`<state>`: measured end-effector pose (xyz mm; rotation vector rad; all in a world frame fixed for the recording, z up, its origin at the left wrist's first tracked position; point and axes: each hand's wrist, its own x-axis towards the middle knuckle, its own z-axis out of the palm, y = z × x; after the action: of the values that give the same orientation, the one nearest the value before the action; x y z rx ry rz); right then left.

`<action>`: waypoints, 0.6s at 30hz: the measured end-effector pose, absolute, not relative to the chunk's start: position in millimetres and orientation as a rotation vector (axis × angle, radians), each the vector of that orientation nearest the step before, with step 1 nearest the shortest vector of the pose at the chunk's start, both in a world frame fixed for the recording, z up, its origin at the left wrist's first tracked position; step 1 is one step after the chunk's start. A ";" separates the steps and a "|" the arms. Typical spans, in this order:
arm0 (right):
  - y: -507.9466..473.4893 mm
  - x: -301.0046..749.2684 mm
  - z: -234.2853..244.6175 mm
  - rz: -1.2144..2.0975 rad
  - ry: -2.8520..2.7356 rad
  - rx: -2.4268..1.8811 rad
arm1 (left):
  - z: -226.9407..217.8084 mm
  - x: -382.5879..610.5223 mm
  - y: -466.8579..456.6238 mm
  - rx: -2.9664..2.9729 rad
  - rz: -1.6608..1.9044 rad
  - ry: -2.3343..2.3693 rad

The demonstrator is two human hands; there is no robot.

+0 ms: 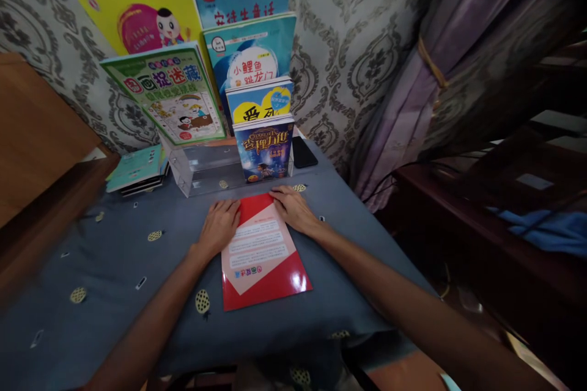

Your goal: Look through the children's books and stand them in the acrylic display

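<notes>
A red and white book (262, 256) lies flat on the blue-grey tablecloth (114, 256), back cover up. My left hand (220, 224) rests on its far left corner with the fingers curled over the edge. My right hand (292, 208) grips the far right corner the same way. Just beyond the book stands a clear tiered display rack (202, 170) holding several upright children's books, the nearest a dark blue one (265, 149).
A small stack of books (137, 170) lies left of the rack. A black phone (304, 151) sits right of it. Patterned wallpaper is behind, a purple curtain (440, 73) at right, and wooden furniture (36, 134) at left.
</notes>
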<state>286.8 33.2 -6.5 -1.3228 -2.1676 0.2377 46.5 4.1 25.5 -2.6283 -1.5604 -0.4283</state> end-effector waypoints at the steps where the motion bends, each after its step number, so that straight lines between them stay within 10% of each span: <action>1: 34.4 287.9 -5.4 0.244 -2.171 -1.316 | 24.2 47.9 5.8 -2.651 -0.428 -1.549; 18: 38.3 297.1 -2.2 0.450 -1.944 -1.197 | 17.6 86.5 28.9 -2.917 -0.386 -1.389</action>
<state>297.1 38.3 -2.2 -1.1967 -1.9436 0.4504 86.5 28.9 17.6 -2.9173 -1.3888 -0.3856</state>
